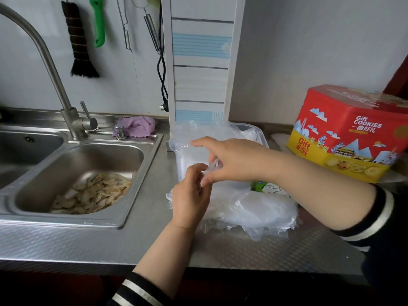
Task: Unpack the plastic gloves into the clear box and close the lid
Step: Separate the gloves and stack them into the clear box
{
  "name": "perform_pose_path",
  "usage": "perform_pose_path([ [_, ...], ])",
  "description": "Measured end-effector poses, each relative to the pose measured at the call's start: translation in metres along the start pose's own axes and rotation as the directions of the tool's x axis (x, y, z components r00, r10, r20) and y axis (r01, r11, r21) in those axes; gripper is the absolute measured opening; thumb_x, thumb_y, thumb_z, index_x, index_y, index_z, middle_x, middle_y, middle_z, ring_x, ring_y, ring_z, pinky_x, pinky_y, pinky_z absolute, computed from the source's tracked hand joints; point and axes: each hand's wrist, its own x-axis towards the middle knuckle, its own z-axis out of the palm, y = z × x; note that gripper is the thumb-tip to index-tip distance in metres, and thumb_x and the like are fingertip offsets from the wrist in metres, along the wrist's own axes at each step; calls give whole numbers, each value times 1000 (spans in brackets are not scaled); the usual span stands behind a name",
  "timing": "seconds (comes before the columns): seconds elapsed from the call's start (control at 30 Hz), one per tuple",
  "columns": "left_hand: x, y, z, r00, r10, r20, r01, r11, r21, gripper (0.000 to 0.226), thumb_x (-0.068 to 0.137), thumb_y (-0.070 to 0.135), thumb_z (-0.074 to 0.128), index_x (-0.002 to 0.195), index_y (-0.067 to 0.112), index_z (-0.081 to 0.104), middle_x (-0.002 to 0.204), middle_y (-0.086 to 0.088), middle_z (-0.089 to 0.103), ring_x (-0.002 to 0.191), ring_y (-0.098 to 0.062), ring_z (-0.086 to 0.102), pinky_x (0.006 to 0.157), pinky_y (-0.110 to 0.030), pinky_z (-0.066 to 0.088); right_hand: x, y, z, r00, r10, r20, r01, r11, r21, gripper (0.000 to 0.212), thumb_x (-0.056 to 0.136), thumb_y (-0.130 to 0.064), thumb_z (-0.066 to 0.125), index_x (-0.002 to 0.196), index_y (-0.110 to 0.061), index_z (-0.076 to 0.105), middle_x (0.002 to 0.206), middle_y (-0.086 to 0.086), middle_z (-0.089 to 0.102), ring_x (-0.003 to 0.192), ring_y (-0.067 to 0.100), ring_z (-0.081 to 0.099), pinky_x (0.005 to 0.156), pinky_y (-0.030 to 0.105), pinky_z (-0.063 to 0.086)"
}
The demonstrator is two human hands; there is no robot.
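Observation:
A clear box (254, 131) stands on the steel counter against the wall, with thin clear plastic gloves (194, 133) piled in it. In front of it lies a heap of more plastic gloves (260, 210) beside their green and white wrapper (265, 187). My left hand (189, 197) and my right hand (231, 160) meet above the counter between box and heap. Both pinch the same crumpled bit of clear plastic glove (210, 167) between their fingertips. No lid can be made out.
A steel sink (136, 149) with pale peelings in it lies to the left, with a tall faucet (44, 58) and a purple cloth (134, 127) behind. A red and yellow cookie tin (348, 133) stands at the right. Utensils and a black cable (162, 69) hang on the wall.

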Motion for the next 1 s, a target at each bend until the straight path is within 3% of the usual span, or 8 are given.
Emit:
perform_pose_path([
  [0.07, 0, 0, 2, 1000, -4, -12, 4, 1000, -13, 28, 83, 48, 54, 105, 38, 40, 66, 8, 55, 65, -15, 54, 52, -22, 37, 8, 2, 3, 999, 8, -39, -2, 987, 161, 48, 87, -39, 66, 131, -37, 47, 83, -17, 63, 78, 0, 56, 73, 25, 43],
  [0.17, 2, -2, 1, 997, -49, -57, 45, 996, -71, 48, 84, 34, 72, 116, 38, 37, 70, 14, 52, 60, -6, 51, 58, -16, 39, 17, 11, -6, 986, -7, -167, 61, 945, 322, 23, 92, -16, 61, 110, -28, 66, 84, -3, 66, 69, 2, 60, 69, 27, 54],
  [0.27, 4, -5, 1, 975, -134, -175, 107, 981, -160, 49, 84, 42, 65, 124, 35, 37, 87, 19, 56, 77, -8, 59, 70, -26, 47, 25, 22, -22, 947, 23, -320, 134, 877, 462, 22, 92, -5, 59, 109, -19, 66, 83, 11, 61, 63, -5, 57, 58, 15, 49],
  [0.33, 7, -7, 1, 964, -138, -228, 83, 968, -237, 42, 88, 39, 55, 126, 31, 38, 91, 16, 56, 83, -17, 61, 73, -28, 49, 31, 31, -35, 899, 100, -427, 160, 832, 532, 24, 91, -1, 59, 111, -13, 65, 79, 7, 59, 59, -7, 56, 52, 10, 42],
  [0.47, 11, -8, -2, 948, -142, -284, 53, 952, -301, 34, 96, 13, 40, 123, 32, 36, 83, 7, 58, 75, -8, 56, 70, -21, 44, 47, 56, -44, 755, 309, -578, 153, 774, 614, 23, 92, -3, 59, 111, -13, 64, 73, -2, 61, 51, -6, 52, 47, 12, 40],
  [0.6, 12, -6, -4, 944, -188, -269, 89, 936, -342, 34, 96, 11, 34, 122, 33, 37, 84, -2, 59, 69, -9, 51, 66, -23, 43, 63, 84, -33, 638, 496, -589, 61, 730, 681, 19, 92, -7, 57, 108, -16, 64, 86, 1, 67, 62, 0, 54, 50, 14, 40],
  [0.83, 10, -9, -1, 959, -179, -219, 113, 953, -282, 29, 96, 15, 36, 121, 28, 39, 85, 5, 60, 77, -8, 58, 67, -16, 42, 64, 104, -8, 728, 512, -455, -276, 827, 489, 32, 93, -15, 56, 124, -22, 54, 94, -9, 58, 98, 19, 56, 79, 26, 41],
  [1.0, 7, -10, -1, 989, -98, -112, 83, 988, -131, 28, 89, 20, 42, 106, 41, 49, 85, 14, 60, 79, -8, 57, 66, -14, 40, 59, 103, -1, 796, 452, -402, -456, 885, 92, 42, 93, -28, 52, 134, -25, 44, 136, 3, 46, 121, 28, 47, 93, 38, 41],
])
